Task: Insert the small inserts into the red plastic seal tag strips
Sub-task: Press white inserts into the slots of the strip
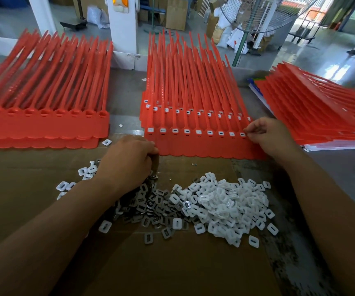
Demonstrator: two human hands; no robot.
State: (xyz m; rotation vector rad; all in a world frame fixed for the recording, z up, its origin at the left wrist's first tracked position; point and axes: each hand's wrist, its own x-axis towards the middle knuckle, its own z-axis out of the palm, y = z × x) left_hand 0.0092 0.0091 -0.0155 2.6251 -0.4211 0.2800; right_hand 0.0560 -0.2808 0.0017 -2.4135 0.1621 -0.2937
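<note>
The left hand (127, 163) and right hand (272, 135) are bare; the left forearm (55, 221) and right forearm (332, 210) are uncovered as far as they show.

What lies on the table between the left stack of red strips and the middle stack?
In the head view, grey table top with stray white inserts.

Lower centre of frame: heap of small white plastic and dark metal inserts (225, 201) on flat brown cardboard sheet (172, 263); behind it, mid-frame, red plastic seal tag strips in three piles side by side: left stack (44, 92), centre stack (193, 92), right stack (311, 107).
</note>
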